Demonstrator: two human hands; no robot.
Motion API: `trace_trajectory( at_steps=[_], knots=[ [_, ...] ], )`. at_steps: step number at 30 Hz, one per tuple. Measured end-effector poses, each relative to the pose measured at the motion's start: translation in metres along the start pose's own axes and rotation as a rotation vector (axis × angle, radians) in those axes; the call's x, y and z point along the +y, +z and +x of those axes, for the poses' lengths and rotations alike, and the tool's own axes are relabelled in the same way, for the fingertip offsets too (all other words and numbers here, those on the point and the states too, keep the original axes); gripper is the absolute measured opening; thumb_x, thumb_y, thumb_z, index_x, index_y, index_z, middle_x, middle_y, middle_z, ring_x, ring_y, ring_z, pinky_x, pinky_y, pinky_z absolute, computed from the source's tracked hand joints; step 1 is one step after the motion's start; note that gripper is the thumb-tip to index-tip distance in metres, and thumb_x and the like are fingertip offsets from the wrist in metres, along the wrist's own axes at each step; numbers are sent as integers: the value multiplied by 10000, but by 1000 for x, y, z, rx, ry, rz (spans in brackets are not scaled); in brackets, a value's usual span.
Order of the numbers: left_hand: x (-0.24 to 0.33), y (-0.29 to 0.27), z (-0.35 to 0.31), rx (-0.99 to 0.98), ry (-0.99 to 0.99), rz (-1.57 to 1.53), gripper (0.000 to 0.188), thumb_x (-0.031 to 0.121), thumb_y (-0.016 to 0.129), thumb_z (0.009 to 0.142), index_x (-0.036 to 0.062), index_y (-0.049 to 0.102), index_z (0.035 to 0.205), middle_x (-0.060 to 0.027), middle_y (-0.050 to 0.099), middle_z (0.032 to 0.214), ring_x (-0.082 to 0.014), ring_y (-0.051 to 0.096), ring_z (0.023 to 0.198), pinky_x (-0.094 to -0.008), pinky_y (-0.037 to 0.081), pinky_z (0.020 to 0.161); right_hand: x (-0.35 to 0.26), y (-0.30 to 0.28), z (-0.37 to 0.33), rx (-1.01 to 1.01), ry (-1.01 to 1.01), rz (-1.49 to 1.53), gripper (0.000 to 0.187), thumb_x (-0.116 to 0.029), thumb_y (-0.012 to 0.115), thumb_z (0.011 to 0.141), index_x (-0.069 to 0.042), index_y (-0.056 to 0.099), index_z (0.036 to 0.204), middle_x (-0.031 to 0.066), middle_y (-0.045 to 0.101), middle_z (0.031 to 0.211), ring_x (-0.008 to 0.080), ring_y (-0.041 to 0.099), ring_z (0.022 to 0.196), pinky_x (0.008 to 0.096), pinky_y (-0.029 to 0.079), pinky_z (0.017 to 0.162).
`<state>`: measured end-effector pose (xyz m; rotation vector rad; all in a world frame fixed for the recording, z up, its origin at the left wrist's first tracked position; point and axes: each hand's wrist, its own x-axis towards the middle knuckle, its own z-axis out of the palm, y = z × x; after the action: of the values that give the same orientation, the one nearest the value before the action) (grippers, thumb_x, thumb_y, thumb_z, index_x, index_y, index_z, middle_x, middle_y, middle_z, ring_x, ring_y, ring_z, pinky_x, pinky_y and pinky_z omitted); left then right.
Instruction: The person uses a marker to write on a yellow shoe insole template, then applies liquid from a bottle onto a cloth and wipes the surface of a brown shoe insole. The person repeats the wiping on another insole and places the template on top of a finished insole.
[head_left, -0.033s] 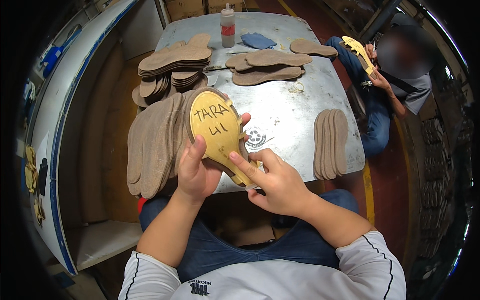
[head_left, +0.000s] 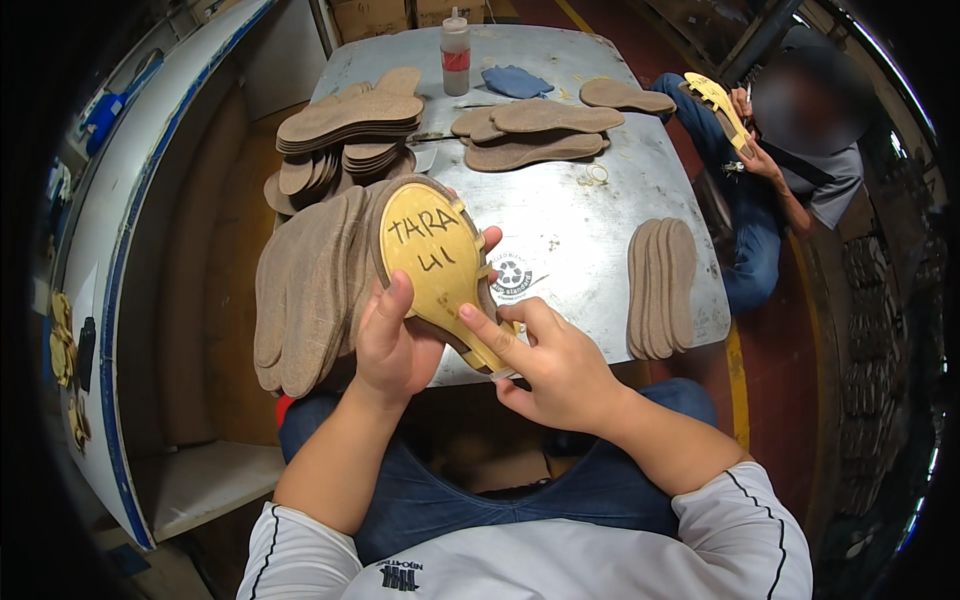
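A yellow sole-shaped template (head_left: 432, 250) with dark handwriting and small side tabs lies against a brown insole (head_left: 388, 200), whose edge shows around it. My left hand (head_left: 393, 340) grips the pair at mid-length, thumb at the near left edge and fingertips coming out on the right side. At the narrow lower end is my right hand (head_left: 555, 365), its index finger lying on the template's face and its other fingers curled at the edge. Left of the pair, a bundle of brown insoles (head_left: 310, 290) leans at the table's near left.
The metal-topped table (head_left: 560, 220) bears stacked insoles (head_left: 350, 120), more insoles (head_left: 540, 135) and a small row of insoles (head_left: 660, 290). A squeeze bottle (head_left: 455, 55) and blue cloth (head_left: 517, 81) stand far back. At right, a seated person holds another yellow template (head_left: 722, 105). A white shelf (head_left: 110, 400) borders the left.
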<state>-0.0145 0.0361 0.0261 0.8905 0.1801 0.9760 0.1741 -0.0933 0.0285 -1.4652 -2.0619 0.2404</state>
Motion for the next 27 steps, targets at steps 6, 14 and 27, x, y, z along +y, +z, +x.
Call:
trace_trajectory(
  at_steps=[6, 14, 27],
  knots=[
    [3, 1, 0, -22, -20, -5, 906, 563, 606, 1201, 17, 270, 1841, -165, 363, 1880, -463, 489, 1672, -602, 522, 1286, -2, 0, 0, -18, 17, -3, 1089, -68, 921, 774, -282, 574, 1785, 159, 655, 1309, 316, 731, 979, 419, 652, 810],
    [2, 2, 4, -41, 14, 30, 842, 430, 623, 1201, 12, 268, 1840, -150, 340, 1895, -489, 444, 1701, -626, 508, 1302, 1, -1, 4, 4, 8, -25, 1099, -70, 930, 774, -281, 568, 1789, 157, 650, 1281, 329, 734, 967, 430, 648, 797],
    [6, 4, 6, 7, 26, -70, 729, 272, 656, 1197, -21, 340, 1785, -230, 493, 1780, -461, 545, 1644, -536, 560, 1265, -6, -8, 4, -58, 51, -7, 1082, -84, 930, 795, -277, 559, 1793, 149, 648, 1245, 323, 731, 931, 433, 645, 770]
  ],
)
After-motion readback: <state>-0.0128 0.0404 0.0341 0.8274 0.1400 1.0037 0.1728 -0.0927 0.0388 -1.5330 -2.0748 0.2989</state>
